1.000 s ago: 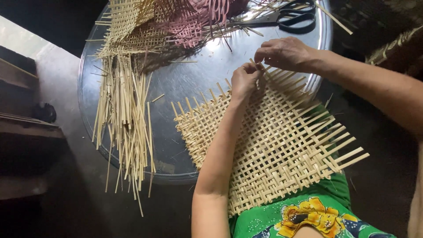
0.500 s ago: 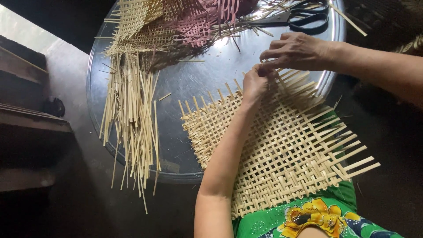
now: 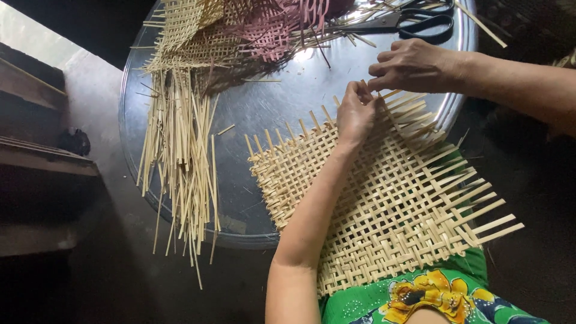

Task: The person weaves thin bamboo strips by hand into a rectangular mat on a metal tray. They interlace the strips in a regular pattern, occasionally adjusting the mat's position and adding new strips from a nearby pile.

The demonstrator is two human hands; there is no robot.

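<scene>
The big round metal tray (image 3: 282, 114) carried it all, its far rim beyond both hands. On it, spilling back over the person's lap, lay the pale woven mat (image 3: 384, 198), an open lattice of flat strips, its far edge right under the fingers. Out to the left of the left hand sprawled a loose sheaf of bare strips (image 3: 180, 156), and beyond that, finished woven pieces, pale and pink (image 3: 252, 27); black scissors (image 3: 414, 21) sat just past the right hand. The left hand (image 3: 355, 111) was nearly closed, fingertips pinching a strip end at the mat's far edge. The right hand (image 3: 414, 65) hovered touching-close, fingers curled and half shut, seemingly on the same strip, though I couldn't tell for sure. I'd judge this was mid-weave, threading one strip; the next move wanted it pulled snug and square.
</scene>
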